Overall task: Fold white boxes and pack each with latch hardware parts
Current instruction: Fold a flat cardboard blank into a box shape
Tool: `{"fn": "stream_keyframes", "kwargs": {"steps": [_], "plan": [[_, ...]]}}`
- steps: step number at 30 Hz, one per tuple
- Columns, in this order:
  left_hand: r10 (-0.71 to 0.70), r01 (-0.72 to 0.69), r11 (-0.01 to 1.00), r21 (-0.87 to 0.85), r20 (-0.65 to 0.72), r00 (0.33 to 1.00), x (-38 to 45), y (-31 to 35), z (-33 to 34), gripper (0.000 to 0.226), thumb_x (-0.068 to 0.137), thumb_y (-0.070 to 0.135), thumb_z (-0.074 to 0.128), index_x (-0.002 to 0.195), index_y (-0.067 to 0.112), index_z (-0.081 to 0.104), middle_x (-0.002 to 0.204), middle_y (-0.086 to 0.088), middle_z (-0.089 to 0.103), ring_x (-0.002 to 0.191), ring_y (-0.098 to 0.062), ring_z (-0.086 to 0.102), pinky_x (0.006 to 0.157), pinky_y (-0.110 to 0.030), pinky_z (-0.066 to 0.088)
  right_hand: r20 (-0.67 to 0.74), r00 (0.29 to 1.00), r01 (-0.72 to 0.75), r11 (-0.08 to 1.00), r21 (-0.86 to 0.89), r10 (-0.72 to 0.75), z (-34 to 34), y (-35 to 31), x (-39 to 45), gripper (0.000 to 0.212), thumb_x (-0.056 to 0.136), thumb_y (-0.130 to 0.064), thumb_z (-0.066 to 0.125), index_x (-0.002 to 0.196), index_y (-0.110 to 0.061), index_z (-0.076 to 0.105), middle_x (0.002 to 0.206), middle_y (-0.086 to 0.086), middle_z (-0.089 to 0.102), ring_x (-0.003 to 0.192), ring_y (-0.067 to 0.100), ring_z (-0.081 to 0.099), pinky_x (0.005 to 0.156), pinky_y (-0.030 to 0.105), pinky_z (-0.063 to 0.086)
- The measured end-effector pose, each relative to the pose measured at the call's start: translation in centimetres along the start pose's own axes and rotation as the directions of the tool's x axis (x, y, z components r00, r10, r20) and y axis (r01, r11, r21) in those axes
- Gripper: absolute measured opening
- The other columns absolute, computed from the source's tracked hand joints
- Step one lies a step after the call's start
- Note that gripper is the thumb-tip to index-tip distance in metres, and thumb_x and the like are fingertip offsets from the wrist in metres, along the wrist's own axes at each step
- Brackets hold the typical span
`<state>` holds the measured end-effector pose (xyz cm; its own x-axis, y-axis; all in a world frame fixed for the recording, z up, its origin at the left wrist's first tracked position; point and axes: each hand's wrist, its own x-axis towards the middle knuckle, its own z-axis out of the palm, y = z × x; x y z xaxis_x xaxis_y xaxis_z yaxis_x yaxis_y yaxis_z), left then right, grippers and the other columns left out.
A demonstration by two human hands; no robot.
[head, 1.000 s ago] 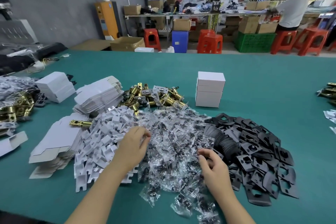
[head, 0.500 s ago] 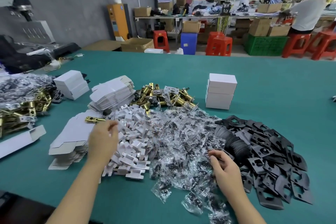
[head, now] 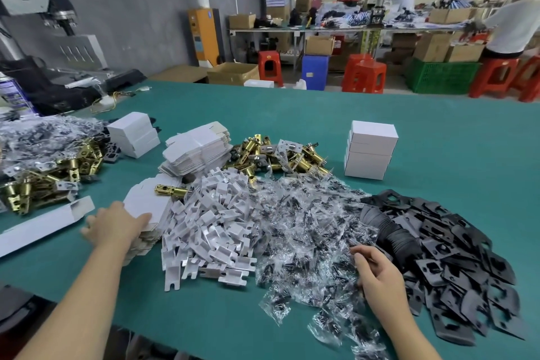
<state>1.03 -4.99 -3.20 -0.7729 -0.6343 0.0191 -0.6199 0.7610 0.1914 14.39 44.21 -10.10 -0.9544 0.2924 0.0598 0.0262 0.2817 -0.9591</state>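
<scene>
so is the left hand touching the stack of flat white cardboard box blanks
Touching: the head view shows the left hand lying on the stack of flat white cardboard box blanks.

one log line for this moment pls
left hand on flat box blanks | right hand curled over screw bags | folded boxes stacked behind
</scene>
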Motion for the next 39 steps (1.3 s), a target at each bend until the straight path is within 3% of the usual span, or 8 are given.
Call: {"fn": "stream_keyframes", "kwargs": {"steps": [8,16,20,24,27,30,36,39], "plan": [[-0.023,0.019,0.99,-0.138,-0.031,0.999,-0.2,1.1,-1.4,0.072,0.077,0.041,0.087,0.131,0.006,0.054,0.133,-0.03,0.047,0.119,-0.046,0.048,0.092,-0.053,0.045,-0.015,1.0,0.007,1.0,-0.018,-0.008,0.1,0.4,0.2,0.017,0.102,-0.018,0.061,0.099,-0.032,0.071,0.076,-0.001,0.07,0.054,0.007,0.052,0.052,0.03,0.045],[0.119,-0.13,0.99,-0.049,-0.19,0.975,-1.7,3.3,-5.8,0.023,0.097,0.011,0.058,0.118,0.004,0.06,0.112,-0.023,0.054,0.083,-0.038,0.054,0.065,-0.043,0.04,-0.011,1.0,0.004,1.0,-0.016,-0.004,0.2,0.3,0.1,0.017,0.101,-0.017,0.061,0.1,-0.031,0.07,0.077,-0.002,0.071,0.054,0.006,0.053,0.054,0.031,0.046],[0.483,-0.498,0.863,0.082,-0.425,0.766,-6.6,5.8,-7.3,0.021,0.095,0.0,0.052,0.112,0.009,0.062,0.095,-0.015,0.06,0.063,-0.032,0.054,0.052,-0.037,0.04,-0.013,1.0,0.0,1.0,-0.011,0.0,0.2,0.2,0.2,0.016,0.101,-0.018,0.06,0.1,-0.031,0.07,0.074,-0.005,0.07,0.053,0.004,0.052,0.05,0.024,0.044],[0.637,-0.759,0.605,-0.242,-0.425,0.643,-14.4,8.5,-6.2,0.016,0.1,0.008,0.057,0.114,0.005,0.064,0.084,-0.002,0.065,0.057,-0.02,0.059,0.044,-0.027,0.047,-0.015,1.0,-0.009,1.0,-0.005,0.009,0.2,0.2,0.2,0.017,0.101,-0.018,0.061,0.099,-0.032,0.071,0.077,-0.008,0.071,0.055,0.005,0.054,0.053,0.026,0.046],[0.568,-0.608,0.478,-0.633,-0.306,0.764,-18.5,10.2,-5.2,0.022,0.1,0.015,0.06,0.12,0.024,0.063,0.095,0.016,0.067,0.075,-0.001,0.065,0.05,-0.007,0.048,-0.008,1.0,-0.008,1.0,-0.006,0.008,0.2,0.0,0.1,0.017,0.101,-0.021,0.061,0.098,-0.033,0.071,0.076,-0.008,0.071,0.056,0.004,0.054,0.054,0.026,0.046],[0.637,-0.336,0.299,-0.893,-0.075,0.767,-21.6,11.4,-3.9,0.035,0.1,0.018,0.062,0.111,0.051,0.056,0.101,0.026,0.072,0.091,0.006,0.068,0.062,-0.013,0.055,0.004,1.0,-0.003,1.0,-0.016,0.004,0.1,-0.3,0.2,0.014,0.101,-0.023,0.061,0.097,-0.033,0.071,0.077,-0.007,0.071,0.057,0.007,0.054,0.054,0.027,0.046],[0.679,0.064,0.202,-0.977,0.187,0.71,-26.0,12.7,-0.4,0.041,0.099,0.015,0.065,0.129,0.041,0.054,0.11,0.01,0.076,0.1,-0.012,0.073,0.081,-0.039,0.059,-0.044,0.996,0.073,0.996,-0.06,-0.076,-1.5,-2.4,-0.3,0.018,0.101,-0.021,0.06,0.089,-0.028,0.072,0.066,-0.005,0.068,0.048,0.003,0.048,0.045,0.018,0.039],[0.688,0.121,0.2,-0.972,0.227,0.689,-27.5,13.2,0.5,0.041,0.099,0.012,0.064,0.13,0.036,0.055,0.109,0.004,0.077,0.101,-0.016,0.074,0.082,-0.038,0.059,-0.048,0.998,0.048,0.989,0.137,-0.042,-1.8,-5.6,-1.0,0.022,0.1,-0.04,0.055,0.102,-0.029,0.074,0.082,0.0,0.074,0.057,0.005,0.057,0.051,0.017,0.045]]}}
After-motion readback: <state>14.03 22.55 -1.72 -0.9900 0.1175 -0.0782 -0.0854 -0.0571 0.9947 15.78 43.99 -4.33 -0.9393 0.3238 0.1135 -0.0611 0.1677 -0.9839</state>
